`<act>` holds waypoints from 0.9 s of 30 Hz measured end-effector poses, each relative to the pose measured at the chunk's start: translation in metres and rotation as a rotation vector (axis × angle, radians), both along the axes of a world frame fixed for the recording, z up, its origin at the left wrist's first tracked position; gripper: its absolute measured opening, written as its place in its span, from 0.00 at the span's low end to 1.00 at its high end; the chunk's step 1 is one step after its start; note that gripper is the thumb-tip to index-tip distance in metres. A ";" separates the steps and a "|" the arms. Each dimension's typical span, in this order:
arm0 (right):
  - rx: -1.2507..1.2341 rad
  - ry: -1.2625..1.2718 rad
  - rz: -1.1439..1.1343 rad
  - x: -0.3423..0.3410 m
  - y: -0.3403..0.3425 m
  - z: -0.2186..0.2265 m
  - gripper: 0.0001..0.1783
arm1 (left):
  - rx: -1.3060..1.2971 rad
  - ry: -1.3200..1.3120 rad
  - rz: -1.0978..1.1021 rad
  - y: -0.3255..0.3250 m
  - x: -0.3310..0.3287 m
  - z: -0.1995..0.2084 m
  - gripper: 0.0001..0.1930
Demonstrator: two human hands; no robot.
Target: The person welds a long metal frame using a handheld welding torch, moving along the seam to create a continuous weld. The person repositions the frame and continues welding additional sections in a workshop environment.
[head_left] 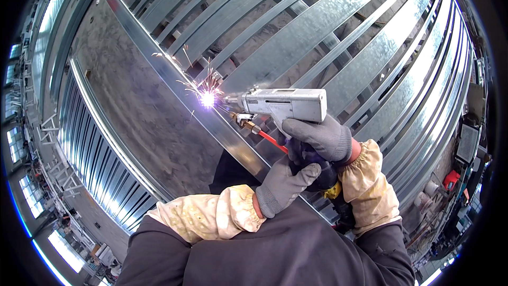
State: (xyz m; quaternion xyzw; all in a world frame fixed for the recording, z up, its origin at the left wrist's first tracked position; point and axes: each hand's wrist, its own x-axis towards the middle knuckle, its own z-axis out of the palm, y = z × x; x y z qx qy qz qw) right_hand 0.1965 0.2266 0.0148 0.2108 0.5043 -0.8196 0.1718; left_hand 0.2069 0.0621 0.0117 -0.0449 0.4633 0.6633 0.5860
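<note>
My right hand [319, 136], in a grey glove, is closed round the handle of a silver handheld welding gun [293, 103], which points left. Just below it my left hand [283, 185], gloved alike, is closed on the dark lower part of the gun, whose grip is partly hidden by both hands. A red tube [272, 141] with a brass fitting runs to the gun's nozzle. At the tip a bright violet-white glow [207, 99] throws orange sparks where a cross bar meets a long galvanized steel edge tube [182, 86].
Parallel galvanized steel bars [312, 26] spread away to the right as a frame. Left of the edge tube lies grey floor [127, 90], with another stack of steel bars [95, 153] beyond. Cluttered equipment, including a red object [451, 179], stands at the far right.
</note>
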 end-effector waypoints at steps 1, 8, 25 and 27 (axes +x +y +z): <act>-0.007 -0.004 0.007 0.001 0.000 -0.002 0.22 | 0.023 -0.015 0.013 -0.001 0.003 -0.003 0.11; -0.010 -0.024 -0.032 0.004 -0.003 0.001 0.20 | 0.019 0.022 -0.026 -0.001 0.003 -0.002 0.16; 0.022 -0.076 0.030 0.011 0.000 0.010 0.20 | 0.007 -0.091 -0.024 -0.002 0.012 -0.005 0.16; 0.019 -0.088 0.036 0.011 0.001 0.010 0.20 | 0.020 -0.085 -0.010 -0.002 0.014 -0.007 0.16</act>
